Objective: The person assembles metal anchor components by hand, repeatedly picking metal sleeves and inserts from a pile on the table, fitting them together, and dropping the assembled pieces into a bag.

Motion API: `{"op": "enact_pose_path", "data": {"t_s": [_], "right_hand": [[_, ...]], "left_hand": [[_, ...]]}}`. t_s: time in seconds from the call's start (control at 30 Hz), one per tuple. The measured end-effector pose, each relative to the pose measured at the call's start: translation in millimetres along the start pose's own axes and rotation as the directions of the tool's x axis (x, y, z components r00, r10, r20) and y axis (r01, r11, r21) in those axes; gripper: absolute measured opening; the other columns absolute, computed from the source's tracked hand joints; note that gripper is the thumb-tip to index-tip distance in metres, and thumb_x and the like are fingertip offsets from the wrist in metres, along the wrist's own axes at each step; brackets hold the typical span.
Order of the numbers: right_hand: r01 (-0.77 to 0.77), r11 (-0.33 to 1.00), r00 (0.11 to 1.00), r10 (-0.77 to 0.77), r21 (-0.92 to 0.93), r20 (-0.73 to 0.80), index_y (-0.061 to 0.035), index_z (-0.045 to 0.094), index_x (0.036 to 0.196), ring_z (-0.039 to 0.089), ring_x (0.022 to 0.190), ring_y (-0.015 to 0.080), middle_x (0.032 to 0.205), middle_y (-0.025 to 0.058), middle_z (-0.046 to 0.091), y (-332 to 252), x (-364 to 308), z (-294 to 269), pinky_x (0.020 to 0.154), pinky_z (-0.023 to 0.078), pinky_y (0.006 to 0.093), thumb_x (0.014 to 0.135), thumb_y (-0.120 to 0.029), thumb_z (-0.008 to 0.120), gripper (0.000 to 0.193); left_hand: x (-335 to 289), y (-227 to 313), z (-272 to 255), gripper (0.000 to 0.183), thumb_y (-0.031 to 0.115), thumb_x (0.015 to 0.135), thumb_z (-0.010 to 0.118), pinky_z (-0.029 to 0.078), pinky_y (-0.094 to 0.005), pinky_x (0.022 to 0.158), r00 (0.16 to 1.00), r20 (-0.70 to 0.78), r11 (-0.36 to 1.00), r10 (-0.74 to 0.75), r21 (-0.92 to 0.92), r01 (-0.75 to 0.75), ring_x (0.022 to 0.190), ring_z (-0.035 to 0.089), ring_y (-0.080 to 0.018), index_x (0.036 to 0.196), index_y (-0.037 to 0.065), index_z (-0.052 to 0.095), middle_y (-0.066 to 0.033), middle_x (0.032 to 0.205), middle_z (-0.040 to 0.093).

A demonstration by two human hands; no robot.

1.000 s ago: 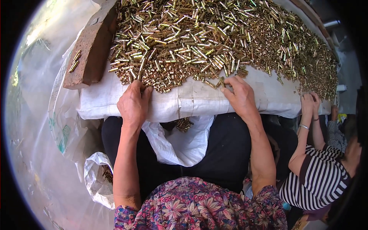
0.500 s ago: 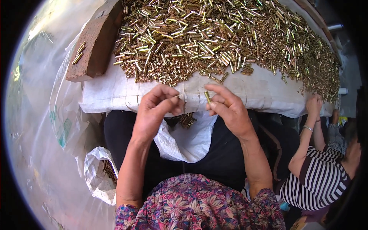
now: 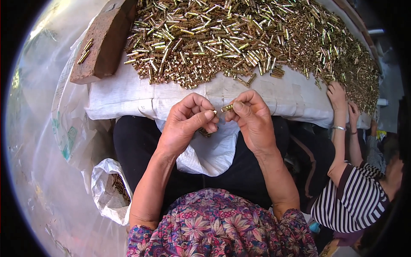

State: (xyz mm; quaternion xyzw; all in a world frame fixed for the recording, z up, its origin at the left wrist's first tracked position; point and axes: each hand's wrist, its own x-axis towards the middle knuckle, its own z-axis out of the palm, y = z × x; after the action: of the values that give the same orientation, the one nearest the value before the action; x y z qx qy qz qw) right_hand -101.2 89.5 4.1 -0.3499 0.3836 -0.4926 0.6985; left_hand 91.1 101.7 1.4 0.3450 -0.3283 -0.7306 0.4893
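My right hand (image 3: 252, 122) pinches a brass-coloured metal sleeve (image 3: 227, 108) between thumb and fingers, its free end pointing left. My left hand (image 3: 186, 120) is closed on a small metal ring (image 3: 215, 112), mostly hidden by the fingertips. The two pieces are close together, with a small gap between them. Both hands are above my lap, just in front of the white cloth (image 3: 128, 100) covering the work surface. Beyond them lies a large heap of metal sleeves (image 3: 205, 51), with many small rings (image 3: 184, 76) along its near left edge.
A brown brick-like block (image 3: 102, 47) at far left carries several sleeves (image 3: 85, 51). Between my legs hangs a white sack (image 3: 209, 160) with metal pieces inside. Another white bag (image 3: 100, 197) of pieces stands at left. A co-worker in a striped top (image 3: 351, 199) reaches to the heap at right.
My hands have come closer together. The sleeve in my right hand has turned from upright to nearly level, facing the left hand. The co-worker's hand has moved farther toward the heap.
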Motion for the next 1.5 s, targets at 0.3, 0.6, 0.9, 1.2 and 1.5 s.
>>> {"op": "enact_pose_path", "data": {"t_s": [0.3,0.6,0.9,1.2,1.5], "right_hand": [[-0.093,0.978,0.995,0.086,0.188,0.042,-0.0045,0.055,0.095,0.062,0.069,0.0129,0.081,0.0041,0.061,7.0,-7.4,5.9,0.065,0.051,0.0246,0.092,-0.009,0.062,0.009],[-0.203,0.943,0.978,0.186,0.262,0.09,-0.0062,0.052,0.096,0.06,0.069,0.0151,0.079,0.0068,0.06,7.3,-15.6,5.3,0.066,0.052,0.0314,0.098,-0.016,0.056,0.011],[-0.263,0.946,0.953,0.223,0.19,0.205,-0.0049,0.055,0.097,0.061,0.072,0.0128,0.085,0.0064,0.064,10.2,-18.6,-10.1,0.067,0.052,0.028,0.096,-0.02,0.061,0.016],[0.338,0.077,0.86,-0.431,-0.938,0.274,-0.0038,0.063,0.094,0.06,0.074,0.0192,0.081,0.0069,0.062,-25.0,54.5,-43.2,0.069,0.048,0.0318,0.082,-0.006,0.067,0.013],[0.327,-0.172,0.876,-0.313,-0.929,0.366,-0.0052,0.06,0.097,0.061,0.084,0.0316,0.085,0.012,0.064,-22.5,70.8,-37.4,0.074,0.049,0.0422,0.08,-0.005,0.064,0.017]], "left_hand": [[-1.5,-3.4,0.4,0.011,0.012,0.094,0.063,0.051,-0.0218,0.064,0.999,0.042,0.997,-0.021,-0.069,0.024,0.069,0.063,-0.01,0.096,0.002,0.058,-0.005,0.081,0.066],[-4.4,-6.8,4.3,0.015,0.014,0.094,0.065,0.049,-0.0201,0.063,0.991,0.126,0.996,0.052,0.07,-0.061,0.069,0.062,-0.0078,0.095,0.003,0.055,-0.0028,0.079,0.065],[-11.5,2.5,-3.4,0.019,0.014,0.091,0.069,0.045,-0.0204,0.062,0.984,0.17,0.987,-0.046,0.159,0.019,0.07,0.056,-0.0047,0.1,0.002,0.057,0.0003,0.078,0.063],[2.6,21.0,-34.3,0.016,0.017,0.084,0.066,0.05,-0.0408,0.066,0.89,-0.212,0.147,0.403,0.975,0.166,0.071,0.064,-0.033,0.087,0.002,0.06,-0.0151,0.082,0.065],[34.7,11.4,-35.2,0.026,0.024,0.08,0.071,0.049,-0.0453,0.066,0.89,-0.137,0.001,0.436,0.988,0.152,0.078,0.064,-0.0351,0.086,0.004,0.055,-0.0139,0.085,0.063]]}}
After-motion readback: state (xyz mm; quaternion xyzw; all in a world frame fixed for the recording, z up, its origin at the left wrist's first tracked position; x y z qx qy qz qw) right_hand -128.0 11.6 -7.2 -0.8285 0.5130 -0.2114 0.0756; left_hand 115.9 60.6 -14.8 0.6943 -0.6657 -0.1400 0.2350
